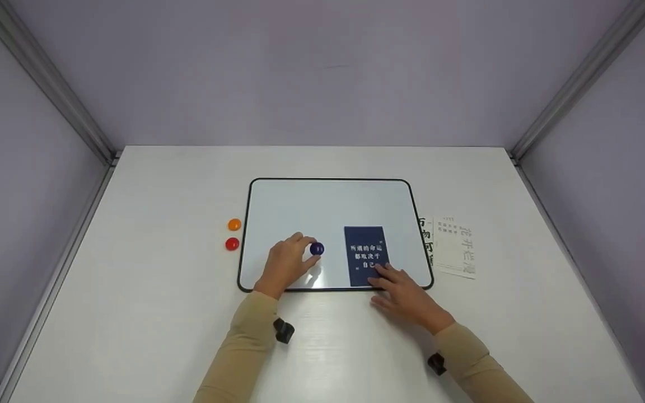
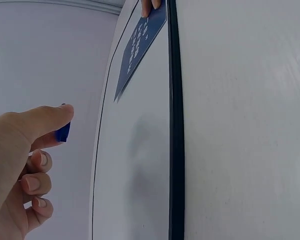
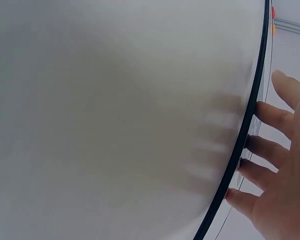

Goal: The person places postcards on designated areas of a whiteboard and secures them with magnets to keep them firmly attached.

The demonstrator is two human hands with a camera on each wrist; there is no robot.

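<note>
Magnet (image 1: 317, 249) pinched over whiteboard (image 1: 328, 196)
Left hand (image 1: 286, 266) fingers hold the round, glossy dark-blue magnet near the board's front edge; right hand (image 1: 406, 296) lies flat, fingers spread, on the navy card (image 1: 364, 252).

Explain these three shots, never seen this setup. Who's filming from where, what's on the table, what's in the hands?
No machine here: a person works with two bare hands, wearing three cameras. The wide shot comes from a head camera looking down at a white table. The other two come from cameras strapped to each wrist, so they look skewed and very close.

On the table lies a whiteboard with a black rim. A dark blue card with white print lies on it. The left hand pinches a blue magnet just above the board. The right hand rests flat, fingertips on the card's near edge.

Left of the board sit an orange magnet and a red magnet; right of it, white printed cards.
</note>
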